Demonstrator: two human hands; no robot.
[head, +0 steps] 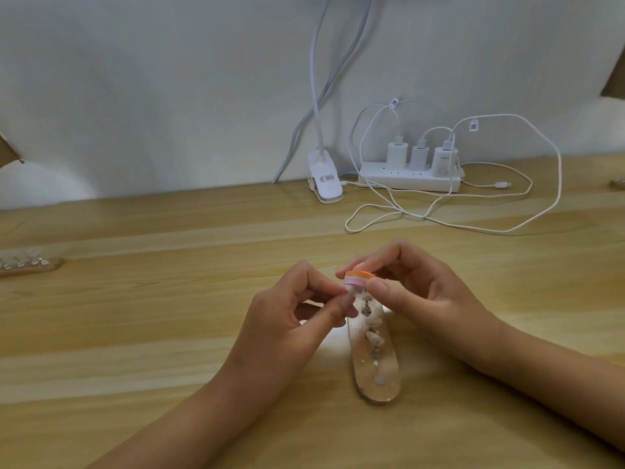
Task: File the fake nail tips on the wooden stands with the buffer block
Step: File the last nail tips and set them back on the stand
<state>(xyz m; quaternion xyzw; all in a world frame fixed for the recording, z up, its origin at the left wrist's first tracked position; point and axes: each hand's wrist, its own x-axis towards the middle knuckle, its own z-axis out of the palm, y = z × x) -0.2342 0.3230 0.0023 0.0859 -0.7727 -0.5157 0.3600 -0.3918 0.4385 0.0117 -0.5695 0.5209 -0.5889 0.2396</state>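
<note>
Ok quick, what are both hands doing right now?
Left hand: pinching the nail tip on the wooden stand.
Right hand: gripping the buffer block.

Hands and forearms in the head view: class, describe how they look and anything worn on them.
The left hand and right hand are bare: no gloves, rings, watch or bracelet show. The left forearm and right forearm are also uncovered up to the frame edge, with no sleeve in view. The right thumbnail looks short and unpainted.
</note>
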